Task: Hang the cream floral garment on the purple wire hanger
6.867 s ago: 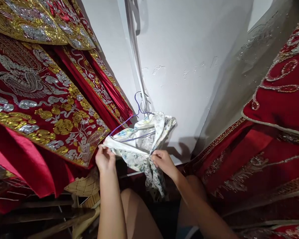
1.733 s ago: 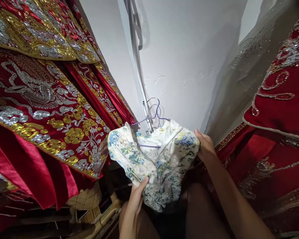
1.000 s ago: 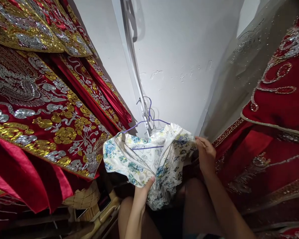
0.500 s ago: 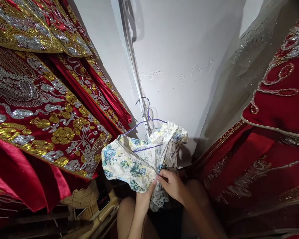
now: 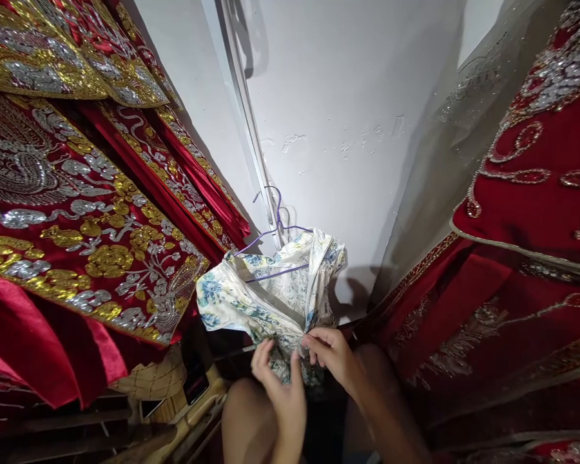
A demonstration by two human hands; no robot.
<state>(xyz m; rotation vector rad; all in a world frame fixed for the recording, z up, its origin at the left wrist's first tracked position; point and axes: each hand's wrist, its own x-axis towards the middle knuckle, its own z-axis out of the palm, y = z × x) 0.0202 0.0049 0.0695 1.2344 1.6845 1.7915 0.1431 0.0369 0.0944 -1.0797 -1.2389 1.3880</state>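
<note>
A white floral blouse (image 5: 270, 303) with blue and yellow flowers hangs on a purple wire hanger (image 5: 279, 222), its neckline open in front of me. My right hand (image 5: 331, 354) pinches the blouse at the lower point of the neckline, thumb and forefinger together. Just left of it, my left hand (image 5: 280, 380) has its fingers and thumb apart in front of the lower blouse, nothing gripped between them. Whether its fingertips touch the cloth I cannot tell. The lower part of the blouse is partly hidden behind both hands.
Red garments with gold and silver sequins (image 5: 111, 258) hang at the left, and a red beaded dress (image 5: 536, 212) with sheer fabric at the right. A white wall (image 5: 338, 96) with a metal rail (image 5: 246, 109) stands behind. Bamboo-like furniture (image 5: 188, 419) is at lower left.
My left hand has let go of the blouse near the neckline, moved down and spread its fingers. My right hand keeps its pinch. The view has shifted slightly.
</note>
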